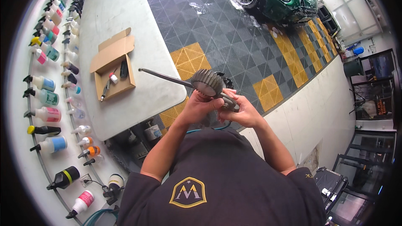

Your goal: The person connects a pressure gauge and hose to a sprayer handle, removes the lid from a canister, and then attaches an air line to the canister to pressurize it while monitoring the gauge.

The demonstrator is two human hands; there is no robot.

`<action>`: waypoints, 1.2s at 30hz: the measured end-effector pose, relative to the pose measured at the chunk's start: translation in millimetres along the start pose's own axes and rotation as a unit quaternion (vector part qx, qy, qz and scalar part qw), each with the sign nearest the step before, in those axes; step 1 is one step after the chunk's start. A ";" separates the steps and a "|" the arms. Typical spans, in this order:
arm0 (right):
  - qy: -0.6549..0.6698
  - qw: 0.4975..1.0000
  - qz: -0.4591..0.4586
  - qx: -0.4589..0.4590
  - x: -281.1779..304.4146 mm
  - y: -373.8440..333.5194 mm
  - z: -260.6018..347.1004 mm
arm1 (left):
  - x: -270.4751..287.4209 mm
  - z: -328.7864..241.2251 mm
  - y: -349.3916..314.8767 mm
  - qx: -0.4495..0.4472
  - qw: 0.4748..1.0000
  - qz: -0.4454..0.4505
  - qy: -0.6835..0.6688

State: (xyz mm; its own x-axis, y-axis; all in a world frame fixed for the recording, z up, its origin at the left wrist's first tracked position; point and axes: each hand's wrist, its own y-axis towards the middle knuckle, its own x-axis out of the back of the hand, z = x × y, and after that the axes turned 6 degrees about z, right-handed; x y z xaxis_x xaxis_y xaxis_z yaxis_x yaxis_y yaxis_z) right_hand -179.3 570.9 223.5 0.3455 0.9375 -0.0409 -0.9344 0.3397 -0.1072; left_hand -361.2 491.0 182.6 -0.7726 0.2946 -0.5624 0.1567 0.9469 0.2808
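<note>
The ribbed tool (208,84) was in front of our black shirt (251,180), its dark rod (165,77) pointing left toward the white table (121,119). We gripped it below its round head with our left hand (196,109) and had our right hand's (246,114) fingers closed on its lower end.

From my station I logged markings only. Dark shirt (251,180): yellow-edged shield emblem (188,192) enclosing a small star and a letter-like device in pale grey and yellow. Right sleeve (299,188): a scrap of yellow lettering, partly out of sight. Racked bottles: one blue label (59,143), one pink-red label (86,199), print too small for me. Far right, dark panel (372,86): orange characters, blurred.
</note>
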 end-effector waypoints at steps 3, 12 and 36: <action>-0.063 0.998 0.018 0.020 -8.7 -0.1 -21.2 | -4.9 0.6 -13.2 -0.002 0.998 -0.058 0.029; -0.024 0.988 -0.151 -0.021 -49.3 -24.8 -51.1 | -25.7 -2.5 -15.1 -0.010 0.901 -0.005 0.434; -0.023 0.988 -0.073 -0.136 31.8 -170.6 32.0 | 116.2 229.9 82.6 0.202 0.792 -0.365 -0.446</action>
State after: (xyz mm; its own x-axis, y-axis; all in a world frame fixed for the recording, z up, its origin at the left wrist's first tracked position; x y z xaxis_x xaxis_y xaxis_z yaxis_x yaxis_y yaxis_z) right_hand -11.6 545.2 272.2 0.4645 0.8847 0.0398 -0.8153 0.4447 -0.3709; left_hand -296.6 633.1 -38.4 -0.0345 -0.5479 -0.8358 0.1922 0.8171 -0.5436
